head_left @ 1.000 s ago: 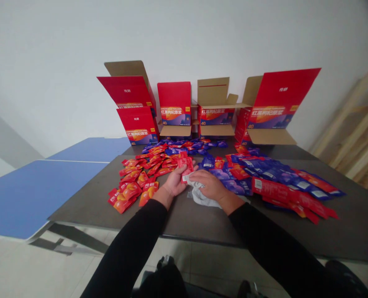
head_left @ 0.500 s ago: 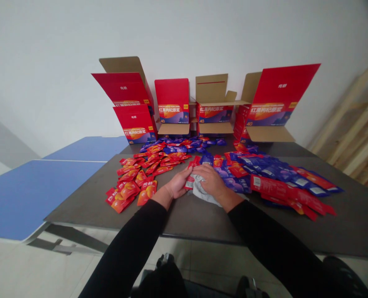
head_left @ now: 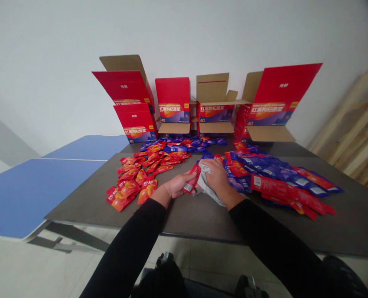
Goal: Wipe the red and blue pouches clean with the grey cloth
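Observation:
Between the fingers of my left hand [head_left: 178,186] is a red sachet [head_left: 192,179], tilted, its printed label side facing up. My right hand [head_left: 215,176] is closed on a crumpled grey-white cloth [head_left: 213,194] and sits against the sachet's right edge. Part of the cloth trails down onto the table under my right wrist. Red sachets [head_left: 129,188] lie loosely piled to the left of my left hand. Right of my right hand, blue sachets [head_left: 267,165] and long red sachets [head_left: 283,190] overlap in a heap.
Along the wall stand red printed cartons [head_left: 173,109] with flaps raised or folded out. More red and blue sachets [head_left: 184,145] are spread before them. The dark table [head_left: 199,223] adjoins a blue table [head_left: 62,178] at left. Wooden boards [head_left: 357,132] lean at far right.
My right hand with the cloth has shifted slightly right, off the sachet's face. More of the red sachet now shows, turned at a slant in my left hand.

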Demonstrator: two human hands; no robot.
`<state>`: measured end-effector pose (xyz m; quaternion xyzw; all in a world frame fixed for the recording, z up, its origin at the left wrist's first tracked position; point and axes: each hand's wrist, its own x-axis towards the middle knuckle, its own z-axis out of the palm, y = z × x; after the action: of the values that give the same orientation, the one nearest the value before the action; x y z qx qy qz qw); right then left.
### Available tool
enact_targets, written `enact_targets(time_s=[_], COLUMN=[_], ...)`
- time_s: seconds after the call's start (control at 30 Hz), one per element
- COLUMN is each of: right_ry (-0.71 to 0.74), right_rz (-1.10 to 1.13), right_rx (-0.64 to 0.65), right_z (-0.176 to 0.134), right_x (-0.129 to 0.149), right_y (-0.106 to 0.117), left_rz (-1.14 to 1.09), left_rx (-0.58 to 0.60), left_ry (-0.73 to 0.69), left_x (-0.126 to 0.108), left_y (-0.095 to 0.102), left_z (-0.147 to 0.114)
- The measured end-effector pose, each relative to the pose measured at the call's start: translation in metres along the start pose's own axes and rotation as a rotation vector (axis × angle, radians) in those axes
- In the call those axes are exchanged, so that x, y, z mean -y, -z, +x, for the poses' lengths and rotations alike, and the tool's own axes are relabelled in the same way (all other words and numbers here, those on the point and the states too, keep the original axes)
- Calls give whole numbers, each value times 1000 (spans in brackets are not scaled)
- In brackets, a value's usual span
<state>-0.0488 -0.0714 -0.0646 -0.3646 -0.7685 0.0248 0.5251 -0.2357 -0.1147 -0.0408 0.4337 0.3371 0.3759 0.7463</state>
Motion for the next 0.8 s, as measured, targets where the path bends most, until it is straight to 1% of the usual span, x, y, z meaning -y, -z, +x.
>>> enact_targets(time_s=[0.1, 0.2, 0.3, 0.37, 0.43, 0.5, 0.63, 0.7, 0.8], right_ry=[-42, -117, -170, -152, -73, 55, 281, 373, 482], right_rz=[-20, -35, -34, -2, 60, 140, 265, 297, 311], right_rx=[-25, -56, -112, -127, -97, -30, 132, 187, 217], right_z=[1, 1, 2, 1, -1, -4, -10, -10, -8], right_x=[-3, -6, -6, -3, 2, 10, 25, 29, 30], right_y=[-1, 0, 1, 2, 2, 1, -1, -3, -6], left_rz=[17, -15, -120, -228, -336, -418, -473, -453, -413], left_rx=[34, 26, 6, -9, -37, -78, -167, -177, -133], left_ry=[10, 25, 31, 24, 0, -34, -82, -61, -7], left_x=[-1, -3, -6, -8, -10, -12, -10, -8, -3], left_y=[2, 3, 5, 6, 7, 8, 7, 5, -1], left_z=[-1, 0, 1, 3, 5, 7, 11, 14, 16])
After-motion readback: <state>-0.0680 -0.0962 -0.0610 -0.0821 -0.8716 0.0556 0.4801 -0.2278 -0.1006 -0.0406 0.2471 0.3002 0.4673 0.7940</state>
